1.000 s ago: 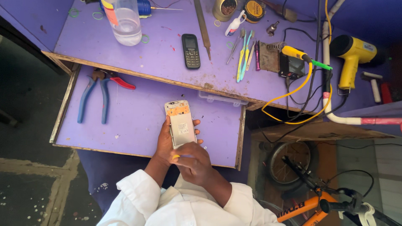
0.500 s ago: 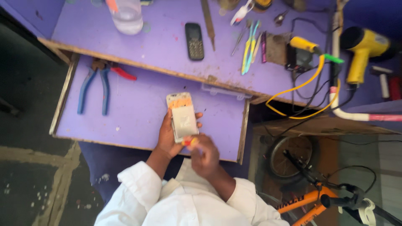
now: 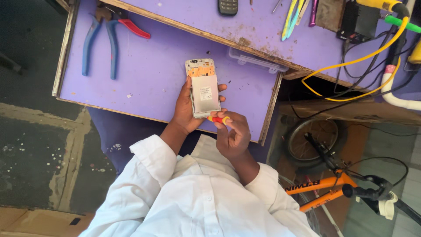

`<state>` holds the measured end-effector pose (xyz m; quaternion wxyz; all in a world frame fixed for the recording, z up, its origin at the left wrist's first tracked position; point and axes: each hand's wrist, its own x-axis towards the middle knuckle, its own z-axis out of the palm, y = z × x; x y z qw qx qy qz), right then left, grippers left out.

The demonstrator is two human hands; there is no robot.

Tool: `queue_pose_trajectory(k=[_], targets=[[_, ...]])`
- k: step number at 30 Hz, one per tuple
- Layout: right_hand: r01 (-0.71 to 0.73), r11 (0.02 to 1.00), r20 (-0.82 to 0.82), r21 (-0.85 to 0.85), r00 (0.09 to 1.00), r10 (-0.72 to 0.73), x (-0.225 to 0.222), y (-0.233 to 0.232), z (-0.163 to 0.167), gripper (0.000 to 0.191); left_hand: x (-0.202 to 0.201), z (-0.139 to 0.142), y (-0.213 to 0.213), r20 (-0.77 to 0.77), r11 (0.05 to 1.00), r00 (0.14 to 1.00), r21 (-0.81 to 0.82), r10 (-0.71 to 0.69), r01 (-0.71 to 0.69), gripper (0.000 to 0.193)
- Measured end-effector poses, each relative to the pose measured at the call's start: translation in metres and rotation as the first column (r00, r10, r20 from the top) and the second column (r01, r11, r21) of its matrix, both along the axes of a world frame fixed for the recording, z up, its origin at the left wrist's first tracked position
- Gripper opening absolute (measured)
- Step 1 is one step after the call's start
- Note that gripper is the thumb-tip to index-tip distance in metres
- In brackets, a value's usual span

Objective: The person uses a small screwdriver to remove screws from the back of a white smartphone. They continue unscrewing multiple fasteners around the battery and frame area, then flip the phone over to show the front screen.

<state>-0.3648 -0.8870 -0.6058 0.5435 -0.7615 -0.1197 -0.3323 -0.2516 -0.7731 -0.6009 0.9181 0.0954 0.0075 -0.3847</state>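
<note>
Opened white smartphone, silver metal back plate exposed, cradled in left hand, fingers wrapped round edges for steadiness; right hand pinches small red-yellow screwdriver at lower edge, over purple drawer shelf.

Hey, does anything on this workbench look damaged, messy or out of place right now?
Yes. The phone in the left hand has its back cover off, its insides bare, with a small screwdriver in the right hand at its lower edge. The purple bench top is chipped and grimy along its front edge.
</note>
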Motion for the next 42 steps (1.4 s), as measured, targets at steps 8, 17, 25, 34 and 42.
queue_pose_trajectory(k=[8, 17, 25, 34, 42], targets=[[0.029, 0.997, -0.002, -0.065, 1.0, -0.029, -0.002, -0.003, 0.002, 0.035, -0.001, -0.001, 0.001, 0.014, 0.999, 1.0, 0.034, 0.008, -0.009, 0.071], [0.072, 0.976, 0.043, -0.203, 0.997, -0.064, -0.003, -0.007, 0.007, 0.039, -0.006, 0.009, 0.0, -0.023, 0.997, 1.0, 0.073, -0.014, 0.016, 0.071], [0.153, 0.944, 0.167, -0.292, 0.98, -0.107, 0.021, 0.001, 0.044, 0.059, -0.002, 0.042, -0.003, -0.021, 0.991, 1.0, 0.132, 0.001, 0.002, 0.07], [-0.131, 0.987, -0.031, -0.089, 0.991, 0.129, 0.018, 0.007, 0.065, 0.045, -0.007, 0.051, -0.005, -0.004, 0.998, 1.0, 0.052, 0.022, -0.022, 0.068], [-0.023, 0.988, 0.006, -0.153, 1.0, 0.024, 0.009, 0.0, 0.057, 0.041, -0.012, 0.046, -0.007, 0.001, 1.0, 1.0, 0.022, 0.012, -0.012, 0.069]])
